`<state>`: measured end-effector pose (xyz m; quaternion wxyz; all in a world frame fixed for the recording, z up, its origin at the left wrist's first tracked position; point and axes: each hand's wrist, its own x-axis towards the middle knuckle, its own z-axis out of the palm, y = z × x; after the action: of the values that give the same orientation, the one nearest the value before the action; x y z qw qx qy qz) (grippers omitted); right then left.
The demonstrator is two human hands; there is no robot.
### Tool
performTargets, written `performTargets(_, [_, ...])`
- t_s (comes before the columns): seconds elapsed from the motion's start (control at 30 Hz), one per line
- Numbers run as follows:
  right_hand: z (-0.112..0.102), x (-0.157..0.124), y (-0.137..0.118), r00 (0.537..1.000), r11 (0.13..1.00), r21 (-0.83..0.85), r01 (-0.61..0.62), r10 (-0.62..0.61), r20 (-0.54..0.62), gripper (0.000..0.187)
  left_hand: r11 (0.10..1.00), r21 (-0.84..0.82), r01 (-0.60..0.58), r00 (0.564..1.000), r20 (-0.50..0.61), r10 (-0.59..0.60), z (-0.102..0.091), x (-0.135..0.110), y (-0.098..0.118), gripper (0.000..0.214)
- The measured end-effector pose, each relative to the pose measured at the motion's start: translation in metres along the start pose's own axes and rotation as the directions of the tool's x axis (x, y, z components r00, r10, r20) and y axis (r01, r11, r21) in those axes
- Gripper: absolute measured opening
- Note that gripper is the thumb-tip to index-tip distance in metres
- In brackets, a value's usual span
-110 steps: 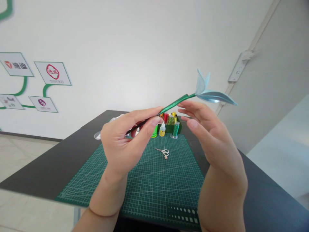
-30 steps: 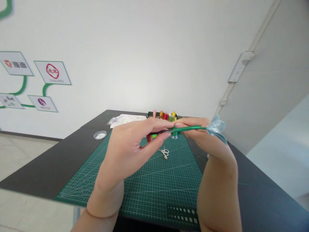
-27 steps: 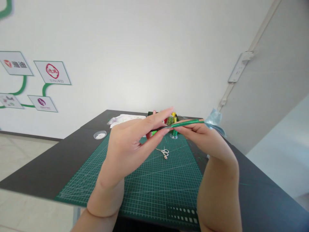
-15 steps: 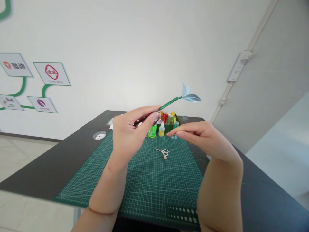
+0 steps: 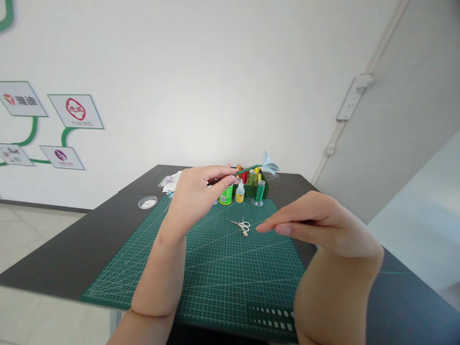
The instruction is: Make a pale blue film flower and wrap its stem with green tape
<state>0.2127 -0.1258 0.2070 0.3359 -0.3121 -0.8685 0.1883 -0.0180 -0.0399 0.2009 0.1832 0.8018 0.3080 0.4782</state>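
My left hand (image 5: 197, 191) is closed on an artificial flower, gripping its dark green stem (image 5: 247, 169) between thumb and fingers. Pale blue, glossy petals (image 5: 269, 165) stick out to the right at the stem's far end. The stem's lower part is hidden in the palm. Over the right side of the green cutting mat (image 5: 223, 278), my right hand (image 5: 316, 223) is raised with its thumb pressed under the fingers. Whatever it pinches, if anything, is too thin to make out. Small white-handled scissors (image 5: 244, 225) lie on the mat, left of the right fingertips.
Behind the hands stand a glue bottle (image 5: 240, 192), a bright green can (image 5: 226, 195), a green thread spool (image 5: 260, 191) and a dark green box (image 5: 266, 191) of coloured spools. A clear round dish (image 5: 147, 202) and a white bundle (image 5: 170, 182) sit to the left on the black table (image 5: 72, 254).
The flower has dropped lower and tilted flatter, its petals shifting left and down. My left hand has lowered slightly. My right hand has moved down and to the right, away from the stem.
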Motion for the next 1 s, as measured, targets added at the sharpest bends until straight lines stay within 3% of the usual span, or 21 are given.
performTargets(0.17, [0.0, -0.001, -0.003, 0.996, 0.999, -0.022, 0.04, -0.041, -0.074, 0.023, 0.992, 0.123, -0.031, 0.967, 0.254, -0.002, 0.001, -0.001, -0.001, 0.019])
performTargets(0.27, [0.002, -0.001, -0.005, 0.992, 0.998, -0.059, 0.019, -0.026, -0.125, 0.024, 0.984, 0.167, -0.055, 0.94, 0.34, -0.006, 0.002, -0.003, 0.001, 0.017])
performTargets(0.43, [0.007, 0.001, -0.005, 0.963, 0.999, -0.048, -0.021, 0.007, -0.269, 0.02, 0.978, 0.204, -0.048, 0.909, 0.415, -0.042, 0.001, -0.007, 0.006, 0.013])
performTargets(0.67, [0.012, 0.009, -0.003, 0.865, 0.988, -0.049, -0.147, 0.104, -0.491, 0.017, 0.973, 0.2, -0.114, 0.89, 0.456, 0.011, -0.001, -0.015, 0.011, 0.015])
performTargets(1.0, [0.016, 0.022, 0.001, 0.816, 0.979, -0.006, -0.205, 0.167, -0.553, 0.022, 0.957, 0.211, -0.199, 0.868, 0.491, 0.073, -0.007, -0.022, 0.019, 0.011])
